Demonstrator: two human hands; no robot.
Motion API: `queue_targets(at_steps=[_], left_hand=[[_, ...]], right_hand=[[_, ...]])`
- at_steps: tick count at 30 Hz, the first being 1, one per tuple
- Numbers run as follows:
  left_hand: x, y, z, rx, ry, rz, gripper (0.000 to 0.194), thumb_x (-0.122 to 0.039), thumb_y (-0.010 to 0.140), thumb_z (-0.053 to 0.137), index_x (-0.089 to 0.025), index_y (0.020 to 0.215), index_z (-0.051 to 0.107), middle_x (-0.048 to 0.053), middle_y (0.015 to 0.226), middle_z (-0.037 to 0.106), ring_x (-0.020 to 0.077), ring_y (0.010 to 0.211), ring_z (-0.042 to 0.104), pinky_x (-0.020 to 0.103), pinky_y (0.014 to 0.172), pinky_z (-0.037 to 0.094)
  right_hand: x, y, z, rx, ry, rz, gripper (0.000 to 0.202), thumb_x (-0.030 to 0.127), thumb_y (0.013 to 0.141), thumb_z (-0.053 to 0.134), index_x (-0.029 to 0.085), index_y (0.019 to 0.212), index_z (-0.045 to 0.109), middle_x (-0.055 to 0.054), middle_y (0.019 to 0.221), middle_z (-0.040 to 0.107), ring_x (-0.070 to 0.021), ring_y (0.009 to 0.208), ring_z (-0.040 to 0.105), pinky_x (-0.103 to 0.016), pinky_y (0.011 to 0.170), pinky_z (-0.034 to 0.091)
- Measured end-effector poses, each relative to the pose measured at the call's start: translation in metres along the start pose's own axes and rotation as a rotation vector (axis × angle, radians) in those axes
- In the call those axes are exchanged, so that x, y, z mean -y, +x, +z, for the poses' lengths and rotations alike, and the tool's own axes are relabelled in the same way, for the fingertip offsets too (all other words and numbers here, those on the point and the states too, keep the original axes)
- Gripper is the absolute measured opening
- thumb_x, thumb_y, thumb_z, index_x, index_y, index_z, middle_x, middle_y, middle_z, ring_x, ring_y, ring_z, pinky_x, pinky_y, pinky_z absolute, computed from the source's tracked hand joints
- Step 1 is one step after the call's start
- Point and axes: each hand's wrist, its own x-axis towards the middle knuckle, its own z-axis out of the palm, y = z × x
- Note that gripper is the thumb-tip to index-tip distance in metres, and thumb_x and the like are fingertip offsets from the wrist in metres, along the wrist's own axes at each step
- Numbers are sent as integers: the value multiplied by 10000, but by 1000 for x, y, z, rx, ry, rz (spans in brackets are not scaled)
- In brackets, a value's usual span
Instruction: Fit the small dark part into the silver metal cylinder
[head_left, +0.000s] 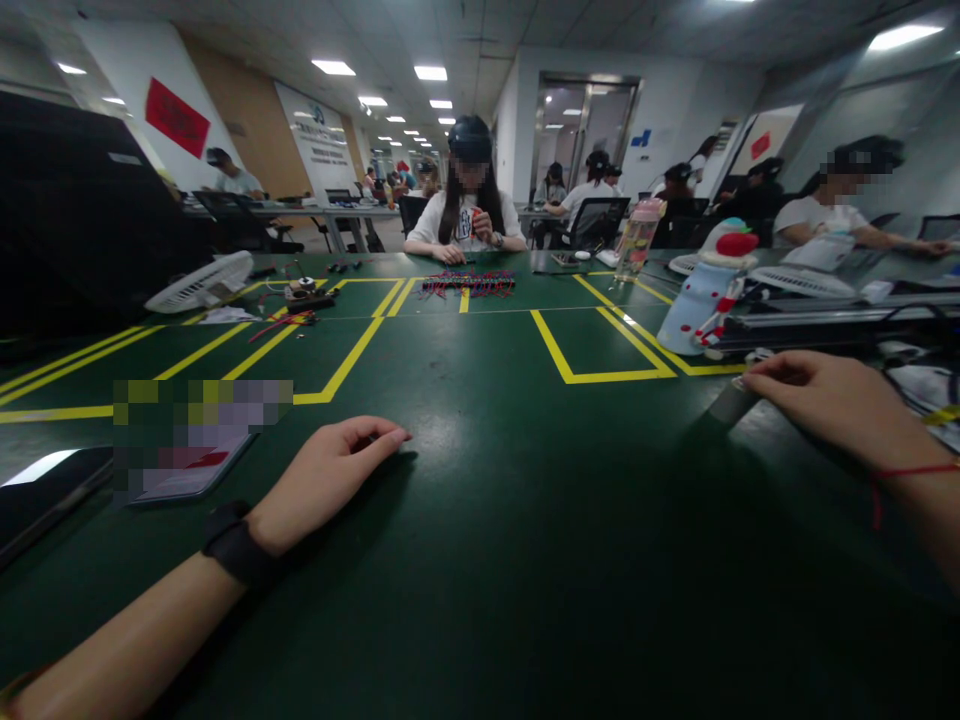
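Head view: the right hand (825, 405) pinches a grey piece (729, 405) at 1 o'clock, not yet let go; whether it touches the tabletop (540, 500) I cannot tell. At 11, the left hand (337, 475) curls loosely, thumb meeting fingertips, nothing visible between. Handling looks unfinished. Farther out, these hands leave alone the bottle (694, 300) at 1 and wires (469, 284) at 12.

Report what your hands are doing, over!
Right hand pinching grey object. Left hand over table, nothing visible in grip. Blue bottle near right hand.
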Motion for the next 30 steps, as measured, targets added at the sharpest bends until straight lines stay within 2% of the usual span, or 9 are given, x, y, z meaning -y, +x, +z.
queue_targets(at_steps=[6, 12, 19, 23, 30], left_hand=[[2, 0, 0, -6, -11, 6, 416, -571, 814, 502, -233, 975, 684, 35, 943, 711, 237, 865, 630, 324, 748, 451], [0, -1, 0, -5, -18, 11, 404, -570, 823, 498, -234, 958, 678, 32, 952, 706, 234, 879, 633, 330, 773, 449], [0, -4, -1, -6, -33, -2, 393, -565, 820, 510, -240, 958, 683, 23, 943, 709, 225, 868, 636, 318, 751, 453], [-1, -4, -1, -7, -27, 0, 398, -566, 823, 508, -237, 967, 681, 28, 954, 706, 225, 873, 633, 324, 759, 453], [0, -5, 0, -2, -36, -4, 411, -565, 819, 507, -227, 971, 685, 33, 947, 711, 230, 867, 635, 325, 752, 454]], right_hand=[[-1, -2, -4, -142, 3, 60, 311, 438, 742, 570, 194, 889, 694, -90, 831, 670, -169, 715, 555, -298, 663, 372], [-6, 3, -2, 10, 69, 24, 270, 401, 741, 591, 186, 868, 693, -94, 846, 671, -182, 738, 572, -313, 697, 383], [-7, 4, 2, -25, 46, 93, 392, 537, 729, 572, 191, 886, 668, -96, 847, 656, -178, 719, 556, -316, 671, 370], [-9, 6, 4, 10, 51, 83, 380, 533, 745, 551, 187, 856, 663, -108, 843, 656, -190, 708, 561, -321, 657, 368], [-10, 7, 7, 65, 50, 60, 519, 570, 595, 694, 160, 903, 617, -130, 924, 657, -199, 747, 577, -326, 678, 397]])
